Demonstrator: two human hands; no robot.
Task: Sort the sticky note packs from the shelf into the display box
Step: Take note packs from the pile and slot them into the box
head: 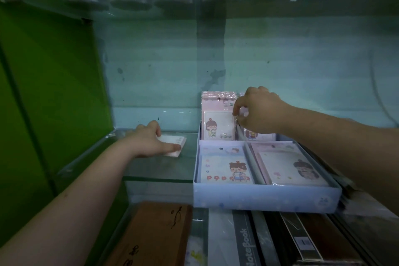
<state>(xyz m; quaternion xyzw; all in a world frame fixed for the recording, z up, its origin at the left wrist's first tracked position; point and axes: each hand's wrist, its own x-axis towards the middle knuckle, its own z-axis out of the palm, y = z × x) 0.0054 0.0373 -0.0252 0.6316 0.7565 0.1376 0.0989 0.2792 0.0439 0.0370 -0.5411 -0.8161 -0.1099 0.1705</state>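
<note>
Pale blue display box point(265, 196) on glass shelf point(155, 166), four compartments, blue pack point(224, 166) flat front-left, pink pack point(289, 166) flat front-right, standing pack point(218, 119) rear-left, rear-right pack point(261, 136) upright, top pinched by right hand point(259, 110), left hand point(151, 140) grips loose pack point(177, 139) on shelf just left of box

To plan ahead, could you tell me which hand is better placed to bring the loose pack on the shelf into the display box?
Left, probably: the left hand holds the loose pack on the glass shelf, beside the display box, while the right hand pinches an upright pack inside it.
</note>
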